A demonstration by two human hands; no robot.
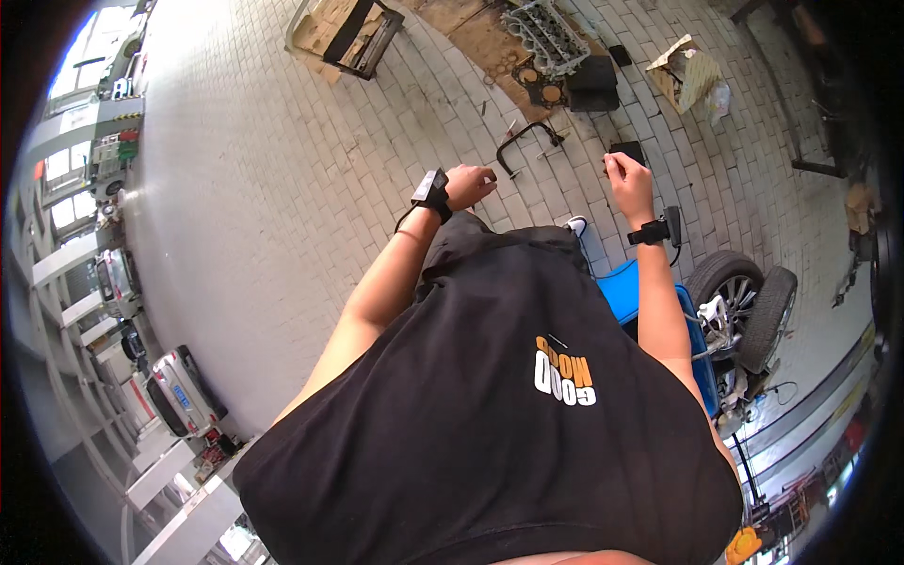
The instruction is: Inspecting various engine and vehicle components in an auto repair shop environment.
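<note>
My left hand [468, 186] hovers in front of my dark trousers, its fingers loosely bent and a gap between thumb and fingers; nothing shows in it. My right hand [629, 183] is raised on the right with its fingertips pinched together. A small dark patch shows at those fingertips, too small to name. Beyond and between both hands, a black C-shaped clamp [513, 149] lies on the tiled floor, apart from them. Just past my right hand is a flat black object [627, 149], partly hidden by it. Each wrist wears a black strapped device.
An engine cylinder head [546, 38] and a gasket [540, 85] lie on cardboard, with a black box [592, 85] beside them. An open carton [683, 73] stands farther right. Wheels [767, 320] and a blue bin [621, 292] are at my right. A framed stand [344, 36] is ahead left.
</note>
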